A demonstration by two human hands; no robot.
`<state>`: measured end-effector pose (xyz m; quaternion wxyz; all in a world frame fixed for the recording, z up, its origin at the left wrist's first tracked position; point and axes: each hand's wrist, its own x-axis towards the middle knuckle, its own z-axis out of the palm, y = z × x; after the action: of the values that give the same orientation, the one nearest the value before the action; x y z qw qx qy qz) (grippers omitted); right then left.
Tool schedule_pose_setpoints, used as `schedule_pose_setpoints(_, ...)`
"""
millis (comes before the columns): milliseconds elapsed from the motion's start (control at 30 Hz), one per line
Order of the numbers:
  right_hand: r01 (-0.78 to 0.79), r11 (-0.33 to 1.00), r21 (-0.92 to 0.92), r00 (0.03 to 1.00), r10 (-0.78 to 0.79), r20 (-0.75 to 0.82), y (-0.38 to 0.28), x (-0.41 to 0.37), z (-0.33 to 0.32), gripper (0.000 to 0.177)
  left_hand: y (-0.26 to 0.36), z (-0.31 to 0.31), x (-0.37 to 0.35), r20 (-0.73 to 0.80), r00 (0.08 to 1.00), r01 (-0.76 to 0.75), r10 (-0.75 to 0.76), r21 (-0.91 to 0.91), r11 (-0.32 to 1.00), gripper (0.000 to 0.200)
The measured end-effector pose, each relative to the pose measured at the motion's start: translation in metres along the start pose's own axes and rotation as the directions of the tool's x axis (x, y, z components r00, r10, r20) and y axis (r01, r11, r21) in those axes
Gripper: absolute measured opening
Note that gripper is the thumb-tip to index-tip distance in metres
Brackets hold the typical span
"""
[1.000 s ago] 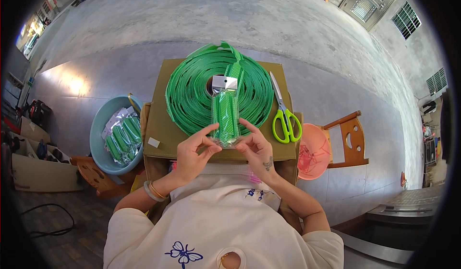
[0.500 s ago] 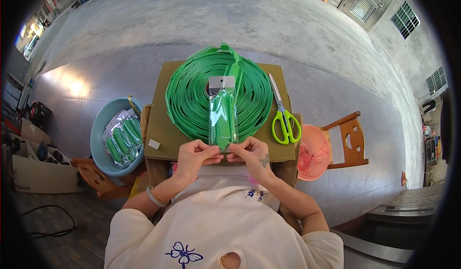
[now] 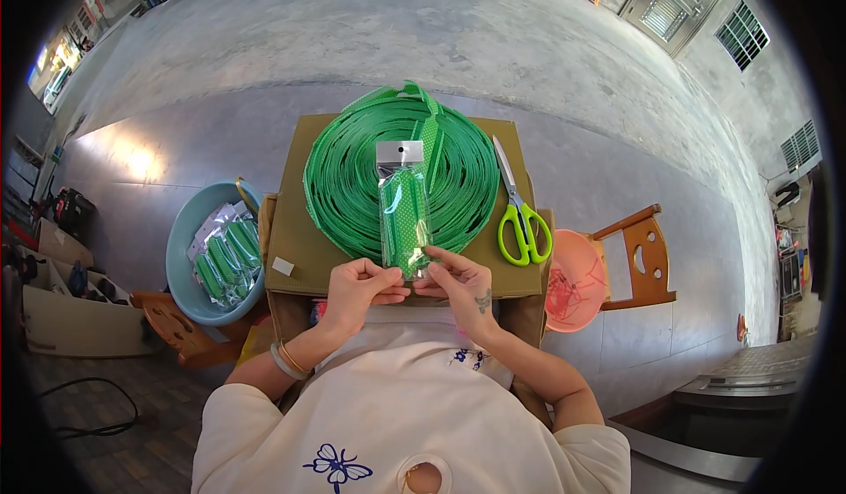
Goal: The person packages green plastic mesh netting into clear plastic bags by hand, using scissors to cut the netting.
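Note:
A clear plastic packet (image 3: 405,216) with folded green dotted ribbon inside lies over a large coil of green ribbon (image 3: 339,177), its header with the hanging hole pointing away from me. My left hand (image 3: 359,293) pinches the packet's near left corner between thumb and fingers. At the near right corner, my right hand (image 3: 460,289) grips it too, thumb on the lower edge and index finger along the side. Scissors with lime-green handles (image 3: 526,234) lie to the right of the coil, blades pointing away.
The coil rests on an olive board (image 3: 295,163) bearing a small white piece (image 3: 283,266). A blue basin (image 3: 181,256) at the left holds several filled packets. A pink basin (image 3: 577,316) with thin red strips stands right, beside a wooden chair (image 3: 641,259).
The packet's top has tilted slightly to the left. My right index finger has shifted up along the packet's right side.

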<state>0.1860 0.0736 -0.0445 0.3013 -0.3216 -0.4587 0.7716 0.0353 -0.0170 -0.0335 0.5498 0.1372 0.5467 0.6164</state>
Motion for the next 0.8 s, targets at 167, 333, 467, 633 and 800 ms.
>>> schedule_pose_setpoints(167, -0.005, 0.995, 0.096, 0.997, 0.013, -0.078, -0.012, 0.004, 0.011, 0.017, 0.002, 0.001, -0.004, 0.023, 0.998, -0.056, 0.055, 0.045, 0.997, 0.013)
schedule_pose_setpoints(333, 0.060, 0.993, -0.105, 0.998, -0.062, -0.011, -0.010, 0.013, 0.009, 0.022, -0.002, -0.001, -0.004, 0.058, 0.985, -0.166, 0.163, 0.052, 0.985, 0.015)
schedule_pose_setpoints(467, 0.142, 0.989, -0.036, 0.989, -0.143, -0.028, -0.019, 0.004, 0.015, 0.024, 0.014, 0.007, -0.012, 0.045, 0.989, -0.136, 0.140, -0.066, 0.988, 0.020)
schedule_pose_setpoints(633, 0.223, 0.949, -0.222, 0.974, -0.225, 0.019, -0.024, -0.003, 0.021, 0.023, 0.026, 0.011, -0.012, 0.203, 0.967, -0.221, 0.155, 0.358, 0.907, 0.023)
schedule_pose_setpoints(800, 0.271, 0.956, -0.111, 0.962, -0.270, 0.030, -0.035, 0.003, 0.023, 0.018, 0.043, 0.001, -0.013, 0.205, 0.942, -0.318, 0.265, 0.291, 0.902, 0.017)
